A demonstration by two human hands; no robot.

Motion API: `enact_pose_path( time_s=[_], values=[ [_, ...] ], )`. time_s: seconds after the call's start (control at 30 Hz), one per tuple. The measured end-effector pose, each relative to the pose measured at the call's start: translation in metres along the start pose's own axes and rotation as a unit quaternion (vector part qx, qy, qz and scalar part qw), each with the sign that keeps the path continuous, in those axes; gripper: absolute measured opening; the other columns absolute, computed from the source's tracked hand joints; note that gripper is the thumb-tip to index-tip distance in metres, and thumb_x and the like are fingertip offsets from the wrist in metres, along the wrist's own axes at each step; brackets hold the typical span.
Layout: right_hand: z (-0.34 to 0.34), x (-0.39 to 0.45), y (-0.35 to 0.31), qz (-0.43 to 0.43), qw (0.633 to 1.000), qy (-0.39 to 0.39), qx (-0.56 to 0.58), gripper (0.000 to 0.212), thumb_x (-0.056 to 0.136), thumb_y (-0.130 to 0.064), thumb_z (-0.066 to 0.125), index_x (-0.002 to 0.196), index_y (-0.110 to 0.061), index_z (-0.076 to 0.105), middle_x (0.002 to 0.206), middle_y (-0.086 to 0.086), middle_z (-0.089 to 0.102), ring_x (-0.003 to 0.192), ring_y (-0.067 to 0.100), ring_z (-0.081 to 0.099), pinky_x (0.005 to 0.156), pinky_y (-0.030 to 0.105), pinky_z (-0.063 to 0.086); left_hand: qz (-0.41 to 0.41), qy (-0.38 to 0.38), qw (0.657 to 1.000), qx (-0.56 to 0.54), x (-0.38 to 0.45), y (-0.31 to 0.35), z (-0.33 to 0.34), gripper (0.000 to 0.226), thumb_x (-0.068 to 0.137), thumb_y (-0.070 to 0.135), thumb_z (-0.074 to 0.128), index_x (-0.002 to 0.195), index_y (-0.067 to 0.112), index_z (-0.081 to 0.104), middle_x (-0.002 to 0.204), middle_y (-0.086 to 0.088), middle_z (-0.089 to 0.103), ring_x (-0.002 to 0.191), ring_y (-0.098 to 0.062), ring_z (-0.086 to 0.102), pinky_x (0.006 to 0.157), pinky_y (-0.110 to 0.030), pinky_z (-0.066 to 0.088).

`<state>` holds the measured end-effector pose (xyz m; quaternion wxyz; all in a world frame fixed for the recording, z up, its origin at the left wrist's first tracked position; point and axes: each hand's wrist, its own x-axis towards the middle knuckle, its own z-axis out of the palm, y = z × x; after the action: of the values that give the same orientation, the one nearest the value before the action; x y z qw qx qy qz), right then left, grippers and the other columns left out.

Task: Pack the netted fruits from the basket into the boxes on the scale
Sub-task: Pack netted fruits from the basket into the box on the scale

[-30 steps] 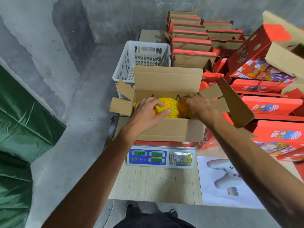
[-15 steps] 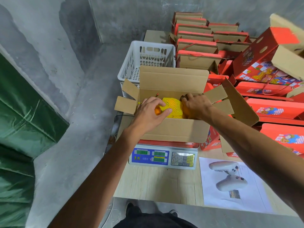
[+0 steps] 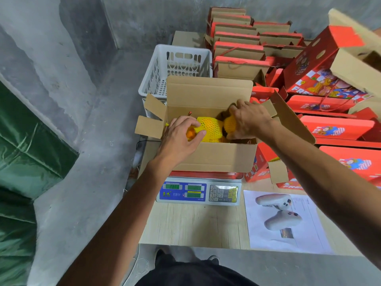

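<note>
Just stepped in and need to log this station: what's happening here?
A person is packing netted fruits into an open cardboard box that sits on a digital scale. Both hands are inside the box: the left hand grips one yellow-netted fruit, and the right hand holds another netted fruit beside it. A white basket stands behind the box, and red gift boxes are stacked to the right.

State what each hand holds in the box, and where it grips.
The left hand grips a yellow-netted fruit at its near left end. The right hand grips another netted fruit from above, over its right side.
</note>
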<state>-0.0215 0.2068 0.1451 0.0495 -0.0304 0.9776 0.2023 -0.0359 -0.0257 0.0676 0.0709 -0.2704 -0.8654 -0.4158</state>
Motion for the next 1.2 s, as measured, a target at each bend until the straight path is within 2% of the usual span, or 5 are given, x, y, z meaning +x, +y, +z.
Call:
enact_pose_path(
  time_s=[0.13, 0.37, 0.8, 1.07, 1.2],
  values=[
    [-0.002, -0.004, 0.004, 0.027, 0.999, -0.007, 0.041, 0.097, 0.073, -0.08, 0.064, 0.14, -0.012, 0.049, 0.127, 0.016, 0.054, 0.115, 0.035, 0.058, 0.095, 0.043, 0.046, 0.013, 0.005, 1.0, 0.023, -0.005, 0.0, -0.001, 0.033, 0.094, 0.047, 0.064, 0.117, 0.024, 0.066, 0.126, 0.009, 0.061, 0.113, -0.014, 0.051, 0.098, -0.046, 0.046],
    [-0.005, -0.01, -0.003, 0.07, 0.996, -0.012, 0.051, 0.098, 0.077, -0.081, 0.062, 0.144, -0.011, 0.044, 0.13, 0.018, 0.052, 0.115, 0.039, 0.057, 0.093, 0.044, 0.046, 0.015, 0.002, 0.998, 0.054, -0.009, 0.002, -0.003, 0.037, 0.096, 0.046, 0.063, 0.127, 0.026, 0.058, 0.124, 0.008, 0.06, 0.114, -0.014, 0.052, 0.1, -0.046, 0.043],
    [-0.012, -0.013, -0.013, 0.108, 0.992, -0.024, 0.06, 0.096, 0.078, -0.08, 0.062, 0.146, -0.014, 0.045, 0.134, 0.017, 0.051, 0.119, 0.038, 0.058, 0.094, 0.044, 0.047, 0.009, 0.011, 0.999, 0.046, -0.013, -0.002, -0.009, 0.034, 0.096, 0.042, 0.064, 0.125, 0.025, 0.06, 0.123, 0.007, 0.061, 0.114, -0.017, 0.053, 0.098, -0.046, 0.044],
    [-0.006, -0.016, -0.013, 0.117, 0.991, -0.014, 0.069, 0.094, 0.081, -0.078, 0.061, 0.145, -0.012, 0.043, 0.138, 0.019, 0.049, 0.123, 0.039, 0.055, 0.1, 0.047, 0.046, -0.005, 0.011, 1.0, 0.028, -0.016, -0.005, -0.01, 0.033, 0.096, 0.042, 0.063, 0.126, 0.027, 0.058, 0.124, 0.008, 0.06, 0.113, -0.013, 0.052, 0.099, -0.045, 0.046],
    [-0.001, -0.016, -0.012, 0.124, 0.99, -0.007, 0.071, 0.091, 0.083, -0.077, 0.06, 0.144, -0.012, 0.044, 0.138, 0.019, 0.049, 0.122, 0.039, 0.056, 0.101, 0.046, 0.046, 0.001, 0.009, 1.0, 0.027, -0.018, -0.001, -0.01, 0.032, 0.097, 0.039, 0.064, 0.125, 0.024, 0.059, 0.123, 0.007, 0.061, 0.114, -0.017, 0.053, 0.097, -0.047, 0.046]
  ],
)
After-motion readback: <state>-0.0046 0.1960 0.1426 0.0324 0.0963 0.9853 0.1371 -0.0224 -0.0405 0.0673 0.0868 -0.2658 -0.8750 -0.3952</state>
